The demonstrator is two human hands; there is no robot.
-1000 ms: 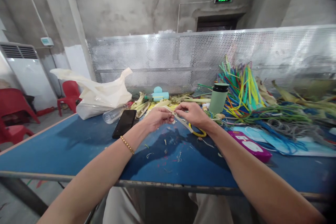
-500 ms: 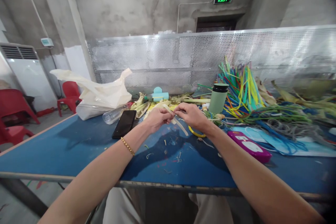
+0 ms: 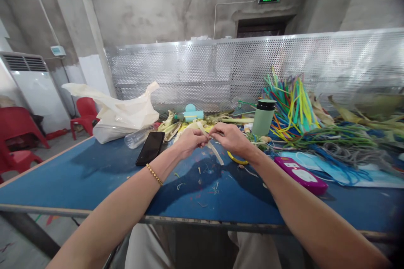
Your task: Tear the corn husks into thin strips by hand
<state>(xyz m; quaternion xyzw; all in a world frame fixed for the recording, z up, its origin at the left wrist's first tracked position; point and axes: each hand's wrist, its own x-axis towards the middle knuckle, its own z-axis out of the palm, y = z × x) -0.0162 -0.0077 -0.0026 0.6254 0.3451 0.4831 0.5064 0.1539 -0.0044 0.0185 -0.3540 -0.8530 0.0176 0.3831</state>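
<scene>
My left hand (image 3: 191,142) is closed in a pinch on a pale flat strip (image 3: 217,157) that looks like corn husk. One end of the strip rises above the fingers and the other hangs down toward the table. My right hand (image 3: 232,138) meets it fingertip to fingertip, also pinched on the strip; the exact grip point is hidden. Below the right wrist lies a yellow ring (image 3: 236,160). Husk pieces (image 3: 168,128) lie behind and left of my left hand.
On the blue table (image 3: 104,180) are a black phone (image 3: 150,149), a clear bottle (image 3: 136,138), a white bag (image 3: 126,113) and small scraps. To the right stand a green canister (image 3: 263,121), colourful strips (image 3: 298,107), cords (image 3: 339,136) and a purple-and-white case (image 3: 301,175).
The strip's hanging end has swung slightly to the left. Both hands stay almost in place, still pinched together.
</scene>
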